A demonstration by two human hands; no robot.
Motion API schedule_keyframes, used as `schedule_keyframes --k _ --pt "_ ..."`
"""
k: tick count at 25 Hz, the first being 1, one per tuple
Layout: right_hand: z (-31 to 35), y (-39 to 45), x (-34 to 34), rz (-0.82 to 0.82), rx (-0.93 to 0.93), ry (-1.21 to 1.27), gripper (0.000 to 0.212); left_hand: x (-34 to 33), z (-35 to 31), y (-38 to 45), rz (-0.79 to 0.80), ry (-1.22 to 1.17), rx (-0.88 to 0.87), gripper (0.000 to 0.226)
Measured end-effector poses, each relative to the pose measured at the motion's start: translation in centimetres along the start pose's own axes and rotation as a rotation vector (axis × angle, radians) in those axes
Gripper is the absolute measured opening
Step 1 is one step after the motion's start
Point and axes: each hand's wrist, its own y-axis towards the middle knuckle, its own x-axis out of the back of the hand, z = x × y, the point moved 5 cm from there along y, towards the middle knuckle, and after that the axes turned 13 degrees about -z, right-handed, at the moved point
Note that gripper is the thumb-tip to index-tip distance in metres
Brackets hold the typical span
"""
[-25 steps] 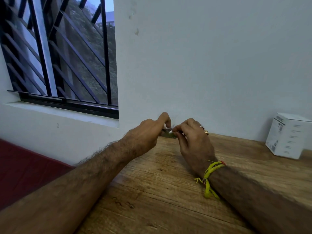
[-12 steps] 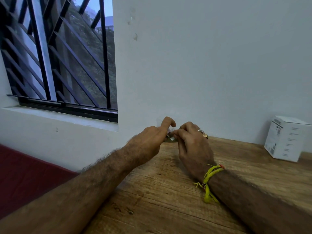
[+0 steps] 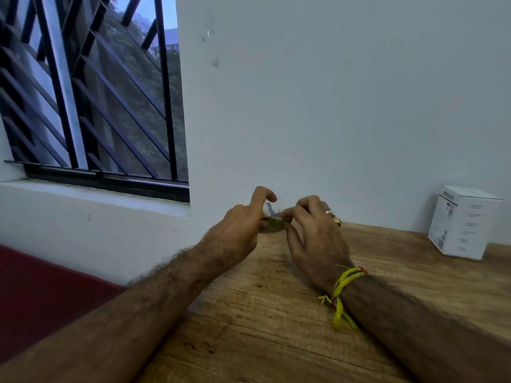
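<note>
Two-handed job at far table [image 3: 276,313] edge: left hand [image 3: 237,230] grips green piece [image 3: 274,225] to steady it, index lifted clear; right hand [image 3: 315,239] pinches strip [image 3: 269,209], probably peeling it.

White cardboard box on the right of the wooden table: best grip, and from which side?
Grip the white cardboard box across its two opposite side faces, coming from above or the front. It stands upright on the wooden table with its back close to the wall, so a rear approach looks blocked. The left hand and right hand hold a small green roll.
</note>
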Motion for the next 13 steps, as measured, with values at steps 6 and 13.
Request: schedule_keyframes --k 6,13 --pt "-1.4 0.1 0.2 -0.106 -0.198 0.165 0.029 0.3 0.0 -0.3 -0.09 -0.355 0.171 0.037" --pt "-3.1 0.0 -0.6 -0.064 -0.318 0.299 0.004 -0.1 0.7 -0.6 -0.084 -0.389 0.233 0.033"
